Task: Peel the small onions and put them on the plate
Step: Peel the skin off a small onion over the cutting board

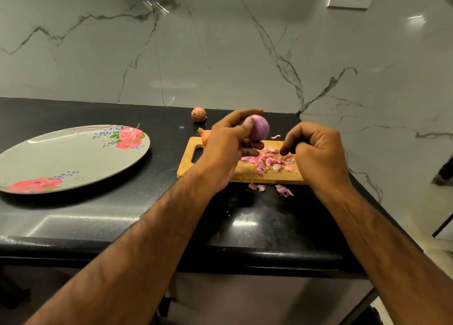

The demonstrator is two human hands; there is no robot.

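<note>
My left hand [228,148] grips a peeled purple onion [259,127] between thumb and fingers, raised over the wooden cutting board [245,171]. My right hand [316,153] hovers over the board's right part with its fingers curled inward; something dark shows between them, and I cannot tell if it holds anything. An unpeeled onion [199,114] lies on the counter behind the board. Another unpeeled onion [205,136] peeks out behind my left hand. The floral plate [61,157] sits to the left with nothing on it.
Pink onion peels [268,161] are piled on the board, and a few peel scraps [283,190] lie on the black counter [122,214] in front of it. A marble wall rises right behind. The counter's edge drops off on the right.
</note>
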